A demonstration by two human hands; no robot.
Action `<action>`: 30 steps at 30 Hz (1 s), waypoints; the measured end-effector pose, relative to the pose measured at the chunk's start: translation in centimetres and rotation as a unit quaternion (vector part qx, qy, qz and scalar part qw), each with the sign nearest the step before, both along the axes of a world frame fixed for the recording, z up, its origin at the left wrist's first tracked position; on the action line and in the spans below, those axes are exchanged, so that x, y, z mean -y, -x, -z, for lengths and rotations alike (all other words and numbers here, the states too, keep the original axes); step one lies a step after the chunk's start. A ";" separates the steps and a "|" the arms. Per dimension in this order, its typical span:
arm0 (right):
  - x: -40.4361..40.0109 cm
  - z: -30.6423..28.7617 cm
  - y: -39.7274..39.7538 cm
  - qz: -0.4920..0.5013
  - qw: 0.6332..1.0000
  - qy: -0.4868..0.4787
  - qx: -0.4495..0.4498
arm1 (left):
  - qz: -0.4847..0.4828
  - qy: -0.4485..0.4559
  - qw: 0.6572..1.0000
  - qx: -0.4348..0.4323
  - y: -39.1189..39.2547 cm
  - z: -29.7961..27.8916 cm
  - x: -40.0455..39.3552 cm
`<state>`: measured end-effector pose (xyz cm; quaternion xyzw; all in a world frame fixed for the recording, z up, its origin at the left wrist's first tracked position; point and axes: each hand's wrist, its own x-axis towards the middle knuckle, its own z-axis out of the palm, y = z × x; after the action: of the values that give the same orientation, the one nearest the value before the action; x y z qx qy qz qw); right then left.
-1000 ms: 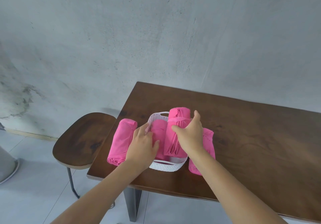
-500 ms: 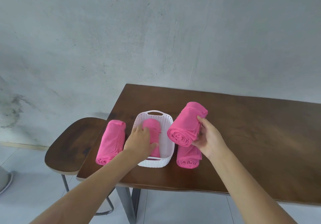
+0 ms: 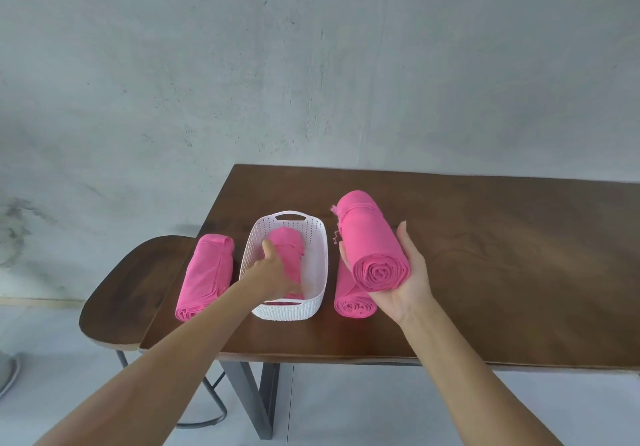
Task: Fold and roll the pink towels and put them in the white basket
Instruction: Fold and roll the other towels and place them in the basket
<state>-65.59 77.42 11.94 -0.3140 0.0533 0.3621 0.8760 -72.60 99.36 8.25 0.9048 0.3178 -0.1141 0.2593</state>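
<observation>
A white basket [image 3: 317,293] stands near the left end of the brown table [image 3: 502,272]. One rolled pink towel [image 3: 289,255] lies inside it, and my left hand [image 3: 273,274] reaches into the basket and grips that roll. My right hand [image 3: 405,279] holds a second rolled pink towel [image 3: 370,241] in the air to the right of the basket, its spiral end facing me. A third roll [image 3: 349,302] lies on the table under that hand, partly hidden. A fourth roll [image 3: 204,272] lies on the table left of the basket.
A dark wooden stool [image 3: 121,293] stands against the table's left edge. A grey concrete wall [image 3: 311,65] runs behind the table. The table's right half is bare wood. Pale floor tiles lie below.
My right hand has lifted one pink roll out of the basket and carried it to the right, above the table. My left hand has stayed in the basket on the other roll.
</observation>
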 end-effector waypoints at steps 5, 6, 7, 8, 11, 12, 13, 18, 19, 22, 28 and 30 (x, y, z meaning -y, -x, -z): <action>0.1 0.3 0.9 -0.039 0.999 -0.031 0.012 | -0.056 0.034 0.996 0.054 0.2 -0.7 0.2; 0.1 0.3 1.0 -0.056 0.998 -0.018 0.022 | -0.062 0.040 0.995 0.074 0.4 -1.0 0.4; 0.2 0.2 1.1 -0.073 0.997 -0.010 0.032 | -0.063 0.044 0.992 0.095 0.6 -1.4 0.5; 0.2 0.3 1.2 -0.086 0.996 -0.001 0.039 | -0.060 0.045 0.991 0.115 0.8 -1.8 0.6; 0.5 0.7 1.0 -0.104 0.993 0.026 0.053 | -0.067 0.036 0.984 0.163 1.5 -2.5 0.8; 0.5 0.8 0.9 -0.107 0.992 0.032 0.058 | -0.076 0.038 0.980 0.178 1.8 -2.8 0.8; 0.4 0.7 0.9 -0.110 0.991 0.042 0.062 | -0.085 0.042 0.977 0.193 2.2 -3.0 0.8; -0.2 0.9 0.6 -0.088 0.991 0.068 0.068 | -0.116 0.049 0.962 0.241 4.1 -4.6 0.1; -0.4 0.5 0.8 -0.098 0.991 0.061 0.062 | -0.121 0.052 0.960 0.249 4.4 -4.8 -0.1; -1.4 -0.3 1.4 -0.105 0.992 0.051 0.048 | -0.128 0.057 0.954 0.265 4.9 -5.1 -0.6; -4.3 -0.9 1.5 -0.129 0.982 0.112 0.078 | -0.091 -0.009 0.960 0.266 5.1 -5.3 -1.3; -5.0 -1.5 1.3 -0.145 0.971 0.165 0.090 | -0.067 -0.042 0.959 0.272 5.1 -5.3 -1.6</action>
<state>-66.84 82.38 13.44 -0.4895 -0.0127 0.4420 0.7516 -77.71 100.92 13.52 0.8884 0.3001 0.1673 0.3046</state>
